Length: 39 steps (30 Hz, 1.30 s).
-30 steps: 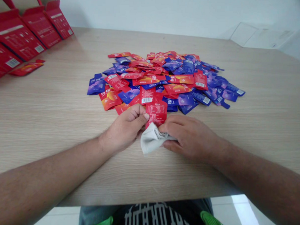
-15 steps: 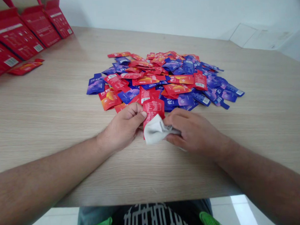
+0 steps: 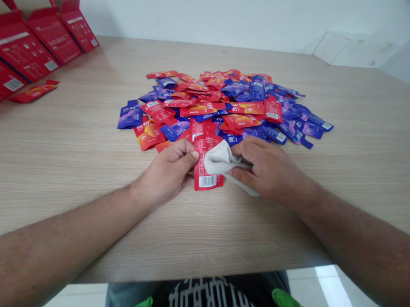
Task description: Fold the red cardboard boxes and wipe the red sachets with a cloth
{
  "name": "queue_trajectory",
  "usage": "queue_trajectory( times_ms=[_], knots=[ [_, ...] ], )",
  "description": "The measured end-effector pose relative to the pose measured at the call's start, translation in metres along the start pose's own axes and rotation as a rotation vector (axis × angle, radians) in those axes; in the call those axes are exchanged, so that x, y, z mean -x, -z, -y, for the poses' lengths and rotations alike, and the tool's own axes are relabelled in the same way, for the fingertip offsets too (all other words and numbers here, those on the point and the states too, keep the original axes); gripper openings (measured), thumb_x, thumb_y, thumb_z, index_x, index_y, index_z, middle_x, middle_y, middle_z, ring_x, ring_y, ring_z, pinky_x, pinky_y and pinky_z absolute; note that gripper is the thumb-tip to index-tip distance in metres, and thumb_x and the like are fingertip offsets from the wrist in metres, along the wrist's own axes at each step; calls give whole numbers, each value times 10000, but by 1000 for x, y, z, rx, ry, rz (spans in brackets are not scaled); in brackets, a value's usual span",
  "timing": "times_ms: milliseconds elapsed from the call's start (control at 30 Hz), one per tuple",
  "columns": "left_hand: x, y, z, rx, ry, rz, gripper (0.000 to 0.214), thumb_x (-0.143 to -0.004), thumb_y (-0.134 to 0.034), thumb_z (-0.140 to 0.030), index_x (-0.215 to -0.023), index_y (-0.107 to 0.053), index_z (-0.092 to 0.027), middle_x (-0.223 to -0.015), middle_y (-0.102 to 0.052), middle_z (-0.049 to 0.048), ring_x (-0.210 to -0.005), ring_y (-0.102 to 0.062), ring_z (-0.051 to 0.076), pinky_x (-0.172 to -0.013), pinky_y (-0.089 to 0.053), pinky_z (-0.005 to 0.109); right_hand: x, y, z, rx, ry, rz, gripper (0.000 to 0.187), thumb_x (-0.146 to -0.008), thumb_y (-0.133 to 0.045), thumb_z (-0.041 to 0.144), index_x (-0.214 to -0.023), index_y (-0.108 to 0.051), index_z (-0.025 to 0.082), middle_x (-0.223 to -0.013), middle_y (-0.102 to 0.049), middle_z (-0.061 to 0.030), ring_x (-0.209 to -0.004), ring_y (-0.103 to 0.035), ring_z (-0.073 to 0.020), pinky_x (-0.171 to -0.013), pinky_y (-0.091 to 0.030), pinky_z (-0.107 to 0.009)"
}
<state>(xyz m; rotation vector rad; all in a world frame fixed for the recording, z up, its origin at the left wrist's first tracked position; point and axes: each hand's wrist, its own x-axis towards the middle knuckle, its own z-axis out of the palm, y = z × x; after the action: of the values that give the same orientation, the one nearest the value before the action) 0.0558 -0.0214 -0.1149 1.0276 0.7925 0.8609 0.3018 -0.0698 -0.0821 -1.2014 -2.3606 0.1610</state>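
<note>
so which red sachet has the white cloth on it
The red sachet between the left hand and right hand, barcode toward the person, white cloth held on it; the other sachets nearby lie in the pile beyond.

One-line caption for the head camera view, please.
Left hand holds a red sachet, right hand presses a white cloth on it, by a heap of red and blue sachets.

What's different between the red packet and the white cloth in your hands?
The red packet is shiny and flat, but the white cloth is dull and crumpled. The red packet has printing and a barcode, while the white cloth looks plain. The left hand holds the red packet at its edge, and the right hand grips the white cloth. They touch, between the hands.
</note>
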Motion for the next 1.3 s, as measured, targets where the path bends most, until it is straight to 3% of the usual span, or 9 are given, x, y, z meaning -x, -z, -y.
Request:
queue_trajectory(
  times_ms=[167,333,467,600,767,900,1033,1200,1300],
  knots=[
    [3,1,5,-106,-23,15,308,-928,-812,-387,-891,-563,-210,-698,-586,-34,-563,-525,106,-507,-403,211,2,0,10,-15,80,162,123,-1001,-740,259,-1101,-690,207,-1085,-708,-79,-996,-669,-273,-848,-533,-382],
    [3,3,7,-136,-17,25,303,-945,-792,-418,-918,-565,-220,-737,-621,-23,-599,-566,122,-542,-440,229,3,1,16,31,-35,10,184,-1009,-746,282,-1164,-692,199,-1103,-716,-95,-1004,-671,-277,-869,-539,-395],
    [5,3,5,-222,-58,46,306,-945,-792,-433,-904,-587,-210,-767,-648,-8,-624,-580,127,-543,-425,225,3,-1,21,-14,74,156,114,-1012,-743,275,-1102,-712,211,-1089,-715,-80,-1003,-669,-267,-851,-541,-379],
    [6,2,4,-186,-40,42,309,-959,-770,-448,-912,-575,-214,-716,-609,-27,-564,-520,111,-517,-388,218,2,-2,23,0,24,75,170,-1016,-740,274,-1161,-713,190,-1123,-718,-104,-1041,-669,-286,-898,-549,-409],
    [6,1,4,-258,-52,46,299,-940,-786,-415,-889,-577,-208,-736,-625,-15,-596,-544,115,-529,-402,214,3,-3,25,-22,108,174,123,-997,-772,247,-1101,-733,196,-1068,-716,-73,-969,-669,-261,-824,-538,-378],
    [8,1,3,-161,-11,82,319,-949,-777,-448,-910,-563,-215,-737,-628,-19,-584,-547,118,-534,-428,225,3,0,24,-29,51,96,154,-1025,-734,277,-1146,-719,182,-1110,-715,-99,-1026,-666,-276,-867,-537,-393],
    [8,2,1,-200,-17,141,317,-931,-807,-435,-895,-595,-202,-744,-639,-13,-591,-556,113,-523,-419,218,2,2,19,-48,93,139,121,-1024,-730,274,-1105,-720,185,-1082,-713,-83,-966,-670,-260,-819,-530,-373],
    [6,5,0,-157,17,194,331,-942,-799,-425,-906,-552,-207,-715,-607,-38,-540,-524,94,-491,-396,198,0,6,3,-28,-40,-94,183,-1053,-713,341,-1100,-698,165,-1048,-707,-87,-962,-662,-258,-825,-512,-360],
    [5,9,2,-217,-43,259,346,-959,-790,-434,-891,-551,-194,-780,-622,-24,-588,-524,86,-524,-418,195,-2,5,-2,-101,21,-33,239,-1076,-685,411,-1095,-698,173,-1016,-707,-70,-919,-654,-243,-800,-499,-349]
  ],
)
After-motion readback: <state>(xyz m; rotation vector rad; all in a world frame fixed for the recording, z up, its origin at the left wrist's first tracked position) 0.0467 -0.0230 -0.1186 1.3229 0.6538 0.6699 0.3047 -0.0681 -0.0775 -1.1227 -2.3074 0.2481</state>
